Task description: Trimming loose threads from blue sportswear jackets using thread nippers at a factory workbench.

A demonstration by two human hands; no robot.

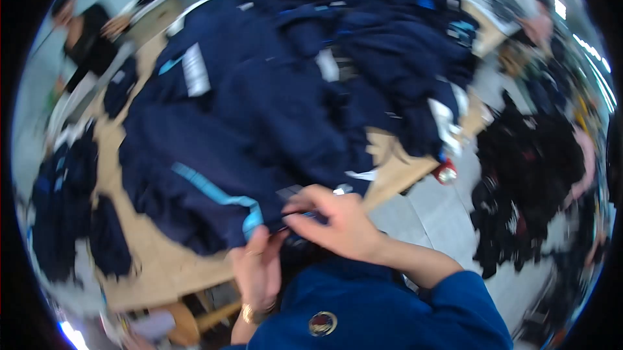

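Observation:
A large navy garment with a light-blue stripe lies in front of me, its near edge reaching my body. My left hand is closed at that edge, the thumb pressing the cloth beside the end of the light-blue stripe. Just to its right, my right hand is closed, with thumb and forefinger almost together. Motion blur and the fingers themselves hide what is between them. A small shiny thing shows by its knuckles, too blurred to name.
More navy garments with white labels are heaped over the wooden table. Dark clothes form a pile on the right, beyond the table's edge. Other navy garments lie at left. A person is at far left.

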